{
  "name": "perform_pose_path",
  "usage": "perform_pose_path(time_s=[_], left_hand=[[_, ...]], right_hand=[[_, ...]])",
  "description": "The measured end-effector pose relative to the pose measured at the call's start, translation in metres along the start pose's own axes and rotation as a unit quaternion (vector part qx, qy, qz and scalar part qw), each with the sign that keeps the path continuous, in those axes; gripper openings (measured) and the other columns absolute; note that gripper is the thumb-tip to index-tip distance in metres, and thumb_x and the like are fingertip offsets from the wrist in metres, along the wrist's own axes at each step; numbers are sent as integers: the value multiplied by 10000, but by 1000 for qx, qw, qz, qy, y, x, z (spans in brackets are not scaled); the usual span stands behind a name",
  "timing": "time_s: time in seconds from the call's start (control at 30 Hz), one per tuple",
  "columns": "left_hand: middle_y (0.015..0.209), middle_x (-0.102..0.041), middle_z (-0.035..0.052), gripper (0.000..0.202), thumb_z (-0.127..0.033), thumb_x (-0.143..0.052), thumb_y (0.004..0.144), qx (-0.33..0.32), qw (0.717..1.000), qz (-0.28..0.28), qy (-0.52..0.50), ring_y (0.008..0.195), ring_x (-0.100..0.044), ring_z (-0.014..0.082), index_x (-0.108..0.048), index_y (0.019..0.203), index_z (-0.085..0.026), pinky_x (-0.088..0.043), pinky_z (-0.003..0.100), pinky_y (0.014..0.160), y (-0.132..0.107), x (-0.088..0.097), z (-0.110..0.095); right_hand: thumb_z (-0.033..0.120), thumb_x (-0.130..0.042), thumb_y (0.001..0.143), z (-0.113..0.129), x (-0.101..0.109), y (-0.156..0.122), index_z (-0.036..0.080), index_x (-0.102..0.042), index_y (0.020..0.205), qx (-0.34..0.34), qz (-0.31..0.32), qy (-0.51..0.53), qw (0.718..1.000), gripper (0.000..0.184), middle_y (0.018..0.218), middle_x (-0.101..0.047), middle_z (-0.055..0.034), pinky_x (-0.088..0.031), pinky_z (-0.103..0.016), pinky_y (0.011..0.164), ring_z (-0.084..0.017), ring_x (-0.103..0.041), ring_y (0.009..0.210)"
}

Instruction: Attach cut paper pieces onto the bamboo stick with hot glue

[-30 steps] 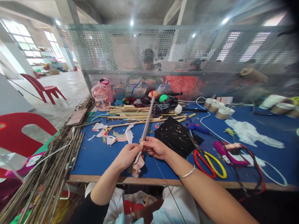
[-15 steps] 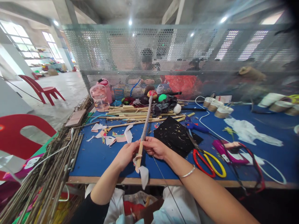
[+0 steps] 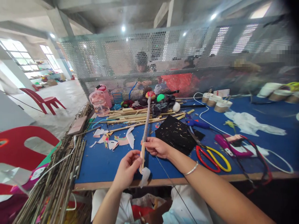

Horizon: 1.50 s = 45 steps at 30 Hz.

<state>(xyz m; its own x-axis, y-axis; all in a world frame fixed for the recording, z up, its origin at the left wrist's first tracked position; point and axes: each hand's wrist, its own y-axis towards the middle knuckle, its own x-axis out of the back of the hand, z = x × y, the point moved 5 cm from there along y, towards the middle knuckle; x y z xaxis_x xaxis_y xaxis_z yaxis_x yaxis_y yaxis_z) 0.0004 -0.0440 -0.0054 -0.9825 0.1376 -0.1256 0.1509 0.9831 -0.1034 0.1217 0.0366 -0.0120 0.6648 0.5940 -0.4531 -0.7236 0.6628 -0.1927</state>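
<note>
A long thin stick (image 3: 146, 124) points away from me over the blue table, its far part covered in a greyish wrap and its near part bare, pale wood. My right hand (image 3: 157, 147) is closed around the middle of the stick, where the wrap ends. A dark thin cord (image 3: 171, 180) runs from under that hand toward my lap. At the near end, my left hand (image 3: 129, 167) pinches a pale pinkish strip (image 3: 145, 176) that curls around the wood and hangs down near the table edge.
Red-and-yellow-handled scissors (image 3: 213, 158) lie on the right by a black cloth (image 3: 177, 133). A blue glue gun (image 3: 198, 123) and a purple power strip (image 3: 230, 145) sit beyond. Torn paper scraps (image 3: 119, 140), bamboo sticks (image 3: 128, 115) and a twig bundle (image 3: 60, 174) are left.
My left hand has slid down the stick toward its near end, away from my right hand. My right hand keeps its hold. The camera view has tilted slightly.
</note>
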Motion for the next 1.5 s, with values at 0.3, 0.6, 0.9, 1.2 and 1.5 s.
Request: perform_pose_path(time_s=[0.3,0.6,0.9,1.2,1.5], left_hand=[[594,-525,-22,364,-497,-592,737,-20,991,-72,115,532,-446,85,-585,742,-133,-348,197,509,15,2,-10],[479,-468,-44,363,-481,-666,651,123,987,32,-98,407,-379,59,-606,683,-125,-290,194,420,23,-12,-1],[585,-541,-21,374,-507,-615,700,62,998,1,33,489,-435,71,-576,721,-135,-324,192,472,29,-8,-8],[531,-543,-24,387,-507,-618,691,124,988,90,-32,395,-440,67,-599,762,-127,-296,184,390,24,-19,-6],[417,-563,-16,354,-490,-639,697,82,994,70,29,278,-452,101,-483,698,-172,-272,184,313,27,-11,-12]], right_hand=[[332,-704,693,1,0,-1,156,-500,775,7,-7,-8,1000,281,446,-260,124,-50,-165,339,-24,-125,383],[356,-696,701,3,-2,-3,144,-526,836,22,35,18,999,304,460,-280,117,-57,-162,355,-19,-139,386],[334,-706,680,1,-1,-2,143,-520,772,5,3,-3,1000,282,441,-276,122,-40,-172,347,-15,-123,372],[336,-733,647,3,-6,-6,143,-532,845,2,34,27,999,342,435,-275,128,-58,-165,360,-16,-144,375],[336,-703,693,0,-3,-3,167,-492,811,7,3,13,1000,295,466,-287,119,-55,-162,357,-22,-138,387]])
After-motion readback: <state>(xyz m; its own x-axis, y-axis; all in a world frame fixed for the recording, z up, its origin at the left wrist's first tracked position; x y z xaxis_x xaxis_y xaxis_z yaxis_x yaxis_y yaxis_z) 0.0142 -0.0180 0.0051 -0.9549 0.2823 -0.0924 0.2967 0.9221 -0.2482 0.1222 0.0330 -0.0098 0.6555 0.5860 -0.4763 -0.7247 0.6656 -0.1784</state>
